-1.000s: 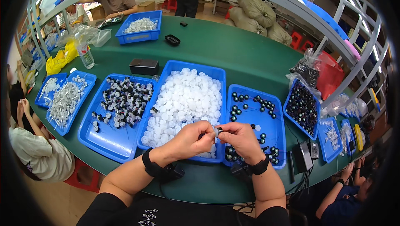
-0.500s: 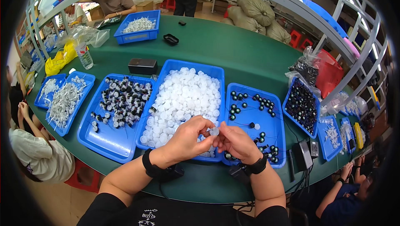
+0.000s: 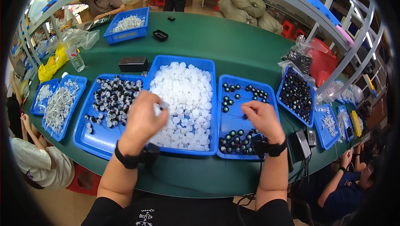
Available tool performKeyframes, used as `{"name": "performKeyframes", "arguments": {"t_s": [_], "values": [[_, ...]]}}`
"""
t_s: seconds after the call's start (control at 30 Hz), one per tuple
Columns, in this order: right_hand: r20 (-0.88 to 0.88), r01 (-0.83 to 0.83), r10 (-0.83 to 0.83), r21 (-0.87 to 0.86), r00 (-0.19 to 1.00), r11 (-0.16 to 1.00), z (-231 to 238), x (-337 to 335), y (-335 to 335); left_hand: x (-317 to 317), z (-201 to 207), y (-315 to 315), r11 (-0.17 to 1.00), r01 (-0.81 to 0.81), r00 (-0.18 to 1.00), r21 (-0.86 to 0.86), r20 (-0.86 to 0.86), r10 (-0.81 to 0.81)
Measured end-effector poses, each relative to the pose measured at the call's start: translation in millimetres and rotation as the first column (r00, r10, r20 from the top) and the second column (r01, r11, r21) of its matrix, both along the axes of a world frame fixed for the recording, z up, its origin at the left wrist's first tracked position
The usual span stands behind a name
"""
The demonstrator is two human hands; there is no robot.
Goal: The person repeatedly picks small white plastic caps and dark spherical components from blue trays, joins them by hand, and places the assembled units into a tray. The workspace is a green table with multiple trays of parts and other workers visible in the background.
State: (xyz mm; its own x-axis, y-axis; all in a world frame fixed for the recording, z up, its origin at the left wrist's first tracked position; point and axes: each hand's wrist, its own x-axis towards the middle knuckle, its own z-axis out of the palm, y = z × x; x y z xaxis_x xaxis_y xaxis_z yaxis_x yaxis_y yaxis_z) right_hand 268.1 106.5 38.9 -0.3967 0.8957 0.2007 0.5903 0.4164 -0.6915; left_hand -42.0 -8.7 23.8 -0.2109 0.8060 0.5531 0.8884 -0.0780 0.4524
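My left hand [image 3: 143, 120] is over the gap between two blue trays, its thumb and fingers pinching a small clear plastic cap [image 3: 163, 105] that is blurred, with a dark part beside it. Below it, the middle tray [image 3: 213, 97] is heaped with translucent white caps [image 3: 183, 88]. My right hand [image 3: 263, 120] hangs over the right tray [image 3: 246, 122], fingers drawn together and pointing left. At its fingertips a dark round part [image 3: 245, 117] shows in part; whether it is gripped is hidden. Round black parts with thin wires [image 3: 235, 140] lie in groups in that tray.
The left tray [image 3: 89, 140] holds black-and-clear capped pieces [image 3: 114, 97]. More trays of white stemmed parts [image 3: 60, 105] and dark parts [image 3: 296, 93] flank these. A black box [image 3: 133, 64], a water bottle [image 3: 76, 60] and a metal frame [image 3: 325, 76] stand around. Other people sit nearby.
My hands were together over the middle tray's front with a clear cap between them. They have parted: the left moved left with the cap, the right moved right over the black parts.
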Motion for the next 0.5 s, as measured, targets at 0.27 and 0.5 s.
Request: {"name": "performKeyframes", "arguments": {"t_s": [0.27,0.5], "values": [[0.511,-0.077,0.184,-0.223,0.84,0.972,-15,11,12,22,-24,-3,0.831,0.393,0.907,-0.394,0.018,-0.421],[0.413,-0.383,0.478,-0.294,0.775,0.875,-17,-23,-15,36,-28,5,0.713,0.48,0.815,-0.511,-0.043,-0.579]]}}
